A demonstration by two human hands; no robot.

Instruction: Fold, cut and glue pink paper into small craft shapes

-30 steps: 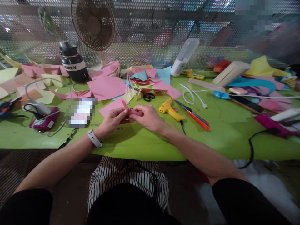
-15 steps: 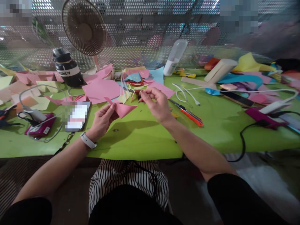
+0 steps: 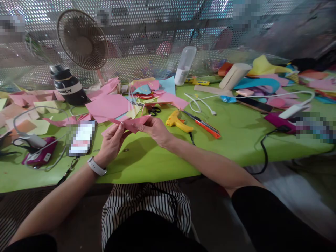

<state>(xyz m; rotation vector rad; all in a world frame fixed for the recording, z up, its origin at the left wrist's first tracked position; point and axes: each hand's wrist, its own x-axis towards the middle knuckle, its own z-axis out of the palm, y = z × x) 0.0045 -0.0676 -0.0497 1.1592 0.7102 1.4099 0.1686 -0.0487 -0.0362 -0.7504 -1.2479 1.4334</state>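
Note:
A folded piece of pink paper (image 3: pixel 133 123) is held between both hands above the green table. My left hand (image 3: pixel 112 140) pinches its left part, thumb on top. My right hand (image 3: pixel 156 131) grips the right end between thumb and fingers. Just beyond the hands lie black-handled scissors (image 3: pixel 154 111), partly under pink paper. A yellow glue gun (image 3: pixel 178 122) rests right of my right hand, and an orange-and-black cutter knife (image 3: pixel 206 126) lies beside it.
Left stand a phone (image 3: pixel 82 138), a purple power strip (image 3: pixel 42 154), a dark bottle (image 3: pixel 68 85) and a fan (image 3: pixel 82 43). A clear bottle (image 3: pixel 185 66), white cable (image 3: pixel 202 105) and second purple strip (image 3: pixel 279 122) are further right. Coloured paper covers the back.
My right hand has moved left and down from near the scissors and now holds the pink paper too. The scissors and glue gun are more exposed. The view has shifted slightly.

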